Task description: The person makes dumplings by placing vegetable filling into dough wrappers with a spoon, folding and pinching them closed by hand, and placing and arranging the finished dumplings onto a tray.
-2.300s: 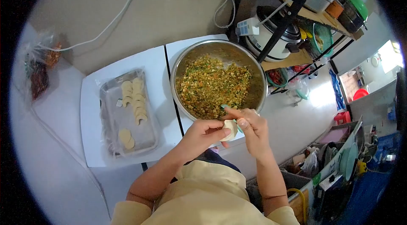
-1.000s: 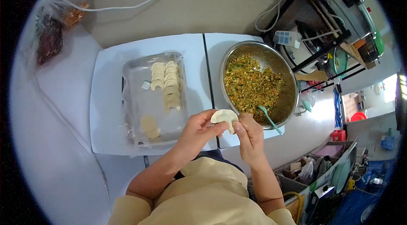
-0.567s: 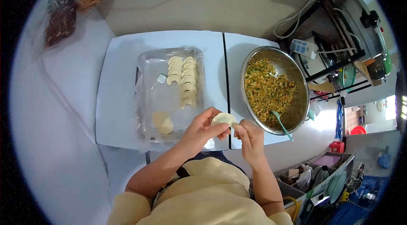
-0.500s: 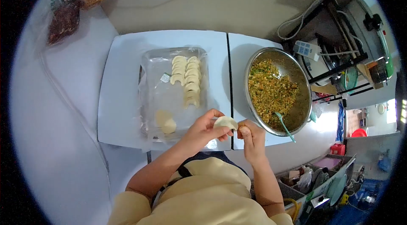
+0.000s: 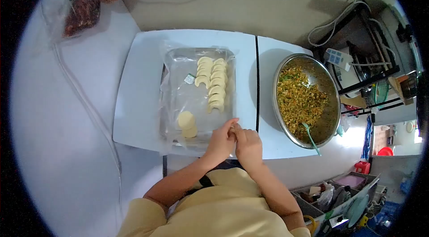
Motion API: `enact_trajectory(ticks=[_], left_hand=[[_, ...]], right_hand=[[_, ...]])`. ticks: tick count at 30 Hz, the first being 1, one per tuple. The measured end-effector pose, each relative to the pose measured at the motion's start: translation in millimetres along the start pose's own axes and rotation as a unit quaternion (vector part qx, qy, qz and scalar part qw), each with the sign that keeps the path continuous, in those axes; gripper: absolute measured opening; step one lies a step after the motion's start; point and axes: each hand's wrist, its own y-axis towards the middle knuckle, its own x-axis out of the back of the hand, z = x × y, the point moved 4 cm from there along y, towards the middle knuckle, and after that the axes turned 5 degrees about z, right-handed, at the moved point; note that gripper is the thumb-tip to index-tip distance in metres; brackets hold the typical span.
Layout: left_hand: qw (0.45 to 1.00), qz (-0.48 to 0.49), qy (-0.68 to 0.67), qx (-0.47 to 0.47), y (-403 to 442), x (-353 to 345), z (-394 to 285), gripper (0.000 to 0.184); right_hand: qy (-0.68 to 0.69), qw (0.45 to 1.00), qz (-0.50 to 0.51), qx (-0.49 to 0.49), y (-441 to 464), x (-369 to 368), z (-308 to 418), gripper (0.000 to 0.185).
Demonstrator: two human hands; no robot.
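My left hand (image 5: pixel 220 142) and my right hand (image 5: pixel 248 146) meet over the front right corner of a metal tray (image 5: pixel 178 51) lined with clear plastic. Their fingers are pressed together around a dumpling, which the hands now almost wholly hide. Inside the tray, folded dumplings (image 5: pixel 217 82) lie overlapped in two columns on the right side. Two flat round dough wrappers (image 5: pixel 186 120) rest at the front left, partly overlapping. A small printed packet (image 5: pixel 189 78) sits beside the left column.
To the right stands a large steel bowl (image 5: pixel 278 116) of chopped filling (image 5: pixel 301 100), with a light green spoon (image 5: pixel 311 138) leaning on its rim. A power strip (image 5: pixel 338 58) hangs from a black rack. Filled plastic bags (image 5: pixel 82 16) are at the upper left.
My hands have come together, and the dumpling that showed between them is now covered by fingers. The whole view has shifted, so the table appears farther right.
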Motion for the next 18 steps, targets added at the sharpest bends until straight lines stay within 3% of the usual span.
enact_trajectory(ticks=[1, 5, 7, 8, 10, 14, 16, 18], left_hand=[[0.985, -0.058, -0.163, 0.007, 1.2, 1.2, 7.9, 0.042], [0.946, -0.118, -0.288, 0.084, 11.3, 11.8, 31.4, 0.037], [0.98, -0.167, -0.107, 0.005, 19.8, 33.6, 48.5, 0.029], [0.98, -0.168, -0.105, 0.005, 22.1, 38.5, 55.0, 0.029], [0.951, -0.273, 0.125, -0.074, 20.7, 52.7, 43.8, 0.026], [0.953, -0.25, 0.162, -0.051, 22.0, 51.0, 36.2, 0.025], [0.948, -0.259, 0.182, 0.025, 26.1, 47.4, 44.2, 0.021], [0.937, -0.269, 0.224, 0.014, 28.0, 44.7, 44.0, 0.021]], right_hand=[[-0.028, 1.0, 0.011, 0.009, -1.6, -4.8, 1.9, 0.047], [-0.016, 0.996, 0.082, -0.013, -10.5, -15.4, 0.9, 0.051], [0.014, 0.996, 0.084, -0.028, -15.4, -6.7, -0.6, 0.048], [0.041, 0.995, 0.086, -0.04, -18.2, -1.2, -3.9, 0.045], [0.055, 0.994, 0.077, -0.048, -28.6, 8.8, -14.1, 0.044], [0.088, 0.988, 0.08, -0.098, -55.4, 30.6, -37.3, 0.039], [0.112, 0.982, 0.073, -0.136, -62.7, 43.4, -43.5, 0.036], [0.119, 0.978, 0.068, -0.155, -70.4, 53.8, -48.6, 0.034]])
